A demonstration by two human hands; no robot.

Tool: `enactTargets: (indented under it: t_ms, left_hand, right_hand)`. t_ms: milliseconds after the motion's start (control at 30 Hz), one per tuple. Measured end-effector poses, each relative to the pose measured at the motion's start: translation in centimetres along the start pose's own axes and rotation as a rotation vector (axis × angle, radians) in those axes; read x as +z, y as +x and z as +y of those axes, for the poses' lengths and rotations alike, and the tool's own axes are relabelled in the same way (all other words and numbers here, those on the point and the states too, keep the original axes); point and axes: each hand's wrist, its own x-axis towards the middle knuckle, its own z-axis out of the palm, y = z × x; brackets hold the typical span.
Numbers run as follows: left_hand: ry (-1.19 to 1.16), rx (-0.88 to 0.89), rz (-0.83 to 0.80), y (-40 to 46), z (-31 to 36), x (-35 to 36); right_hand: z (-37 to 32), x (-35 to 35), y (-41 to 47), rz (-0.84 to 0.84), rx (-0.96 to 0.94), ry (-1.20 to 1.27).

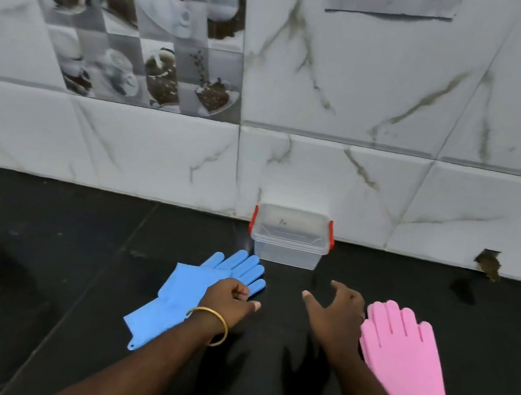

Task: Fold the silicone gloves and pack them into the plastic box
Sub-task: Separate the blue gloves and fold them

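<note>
A blue silicone glove [180, 291] lies flat on the black counter, fingers pointing toward the wall. My left hand [229, 298], with a gold bangle at the wrist, sits over the glove's right edge, fingers loosely curled and thumb out, holding nothing. A pink silicone glove [398, 354] lies flat to the right. My right hand [335, 309] hovers just left of it with fingers spread, touching nothing. A small clear plastic box [289, 240] with red side latches stands against the wall, its lid on, just beyond both hands.
The black counter [32, 261] runs left and right of the gloves. A white marble-tiled wall [359, 180] rises directly behind the box. A chipped hole [487, 263] marks the wall's base at the right.
</note>
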Motion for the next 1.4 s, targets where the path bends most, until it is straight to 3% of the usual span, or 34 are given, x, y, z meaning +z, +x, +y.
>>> enactTargets:
  t_ms: [167, 267, 367, 567, 733, 933, 1033, 1167, 1400]
  left_hand:
    - [-0.023, -0.064, 0.115, 2.9, -4.1, -6.2]
    - [0.103, -0.166, 0.216, 4.0, -6.8, -9.1]
    - [0.106, -0.250, 0.162, 4.4, -8.8, -10.5]
    - [-0.056, -0.297, 0.101, 5.3, -10.1, -10.4]
    - [-0.167, -0.322, 0.126, 6.8, -11.4, -10.4]
    - [-0.213, -0.318, 0.080, 8.2, -12.6, -10.4]
    - [-0.183, -0.319, 0.038, 8.3, -12.8, -10.6]
    - [-0.112, -0.282, -0.006, 8.1, -12.5, -11.0]
    - [-0.042, -0.108, 0.060, 7.7, -12.3, -11.2]
  right_hand:
    - [-4.8, 4.3, -3.3, -0.198, -0.190, -0.085]
    - [-6.5, 6.9, -5.2, -0.392, -0.287, -0.083]
    - [-7.6, 9.1, -6.6, -0.586, -0.392, -0.174]
    - [-8.1, 12.2, -7.7, -0.592, -0.693, -0.595]
    - [-8.9, 12.8, -7.1, -0.583, -0.793, -0.693]
    - [-11.1, 11.0, -4.9, -0.647, -0.575, -0.360]
    - [-12.2, 10.0, -2.9, -0.533, -0.463, -0.124]
    - [-13.5, 9.6, 0.2, -0.375, -0.144, 0.240]
    - [-14.5, 9.3, 3.6, -0.190, -0.124, 0.240]
